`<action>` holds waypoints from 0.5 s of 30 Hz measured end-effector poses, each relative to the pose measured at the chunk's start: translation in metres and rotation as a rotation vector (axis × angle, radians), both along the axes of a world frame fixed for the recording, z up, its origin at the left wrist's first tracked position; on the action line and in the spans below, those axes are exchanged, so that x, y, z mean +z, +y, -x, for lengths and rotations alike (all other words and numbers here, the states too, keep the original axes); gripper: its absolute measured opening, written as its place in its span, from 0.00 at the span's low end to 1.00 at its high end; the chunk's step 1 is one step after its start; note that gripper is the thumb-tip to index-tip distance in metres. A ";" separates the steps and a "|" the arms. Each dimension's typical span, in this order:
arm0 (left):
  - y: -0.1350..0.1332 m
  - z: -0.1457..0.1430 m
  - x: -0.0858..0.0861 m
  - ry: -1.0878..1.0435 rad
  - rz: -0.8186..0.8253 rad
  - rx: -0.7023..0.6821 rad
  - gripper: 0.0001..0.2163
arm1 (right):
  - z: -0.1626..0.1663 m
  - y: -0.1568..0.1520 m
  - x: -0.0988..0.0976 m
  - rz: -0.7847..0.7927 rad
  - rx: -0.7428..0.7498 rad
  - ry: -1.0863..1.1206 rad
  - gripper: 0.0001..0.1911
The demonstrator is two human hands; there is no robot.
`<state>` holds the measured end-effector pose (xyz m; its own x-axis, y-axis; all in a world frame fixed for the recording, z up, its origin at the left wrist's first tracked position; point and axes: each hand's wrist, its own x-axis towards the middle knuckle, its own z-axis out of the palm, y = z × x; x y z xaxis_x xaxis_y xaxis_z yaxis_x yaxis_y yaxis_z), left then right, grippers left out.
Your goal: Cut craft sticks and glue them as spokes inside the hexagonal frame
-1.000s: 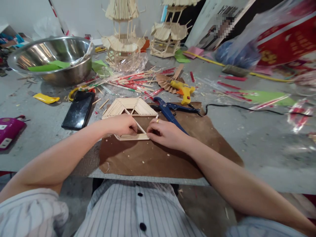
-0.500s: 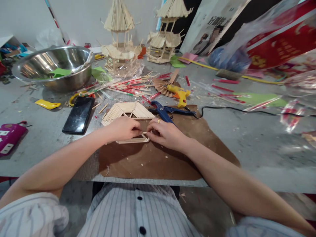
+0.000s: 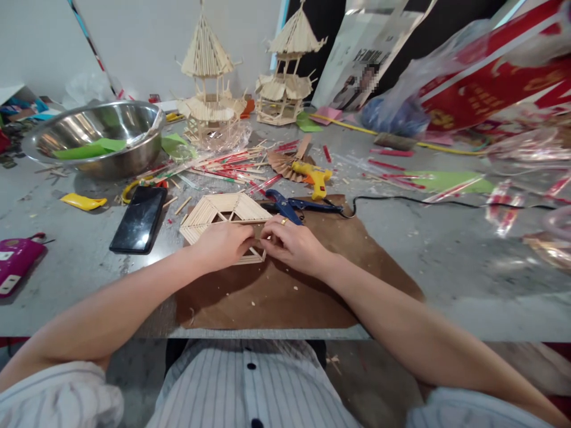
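Item: stick roof frame (image 3: 223, 209) lay flat on brown paper (image 3: 285, 297), desk (image 3: 446, 267).
Axis: ran left-right; near edge sat directly under both hands.
Left hand (image 3: 225, 241): fingers pinched stick roof frame.
Right hand (image 3: 294, 245): fingers pinched it too, equally near.

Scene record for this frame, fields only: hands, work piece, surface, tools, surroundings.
left hand: fingers curled on the near edge of the stick roof piece
right hand: ring on one finger, pinching the same edge, fingertips meeting the left hand's
surface: brown sheet on grey table
tools: blue-handled tool, yellow glue gun, both beyond the right hand
left of piece: black phone, steel bowl
back: stick pagoda, second pagoda
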<state>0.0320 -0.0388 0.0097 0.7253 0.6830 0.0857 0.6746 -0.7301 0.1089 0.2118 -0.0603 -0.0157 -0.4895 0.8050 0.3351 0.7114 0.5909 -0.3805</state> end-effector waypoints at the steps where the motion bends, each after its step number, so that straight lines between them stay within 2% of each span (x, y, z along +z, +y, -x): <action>1: 0.000 0.000 0.000 -0.004 0.007 0.004 0.13 | 0.000 0.000 0.000 0.004 0.005 0.001 0.05; 5: 0.003 0.000 0.000 -0.060 0.054 0.062 0.13 | -0.004 0.001 0.004 -0.054 -0.054 0.084 0.08; 7: 0.007 0.002 0.000 -0.144 0.092 0.085 0.12 | -0.012 0.004 0.009 -0.121 -0.196 0.142 0.12; 9: 0.013 0.005 -0.001 -0.261 0.120 0.099 0.12 | -0.022 0.009 0.017 -0.127 -0.393 0.094 0.16; 12: 0.023 0.011 -0.001 -0.403 0.126 0.153 0.12 | -0.036 0.018 0.024 0.068 -0.616 -0.199 0.19; 15: 0.031 0.015 -0.001 -0.488 0.174 0.199 0.13 | -0.044 0.024 0.022 0.261 -0.584 -0.464 0.23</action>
<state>0.0167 -0.0081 0.0082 0.4851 0.8371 0.2529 0.6387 -0.5367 0.5514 0.2559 -0.0361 0.0065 -0.0069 0.9994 -0.0350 0.9990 0.0054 -0.0440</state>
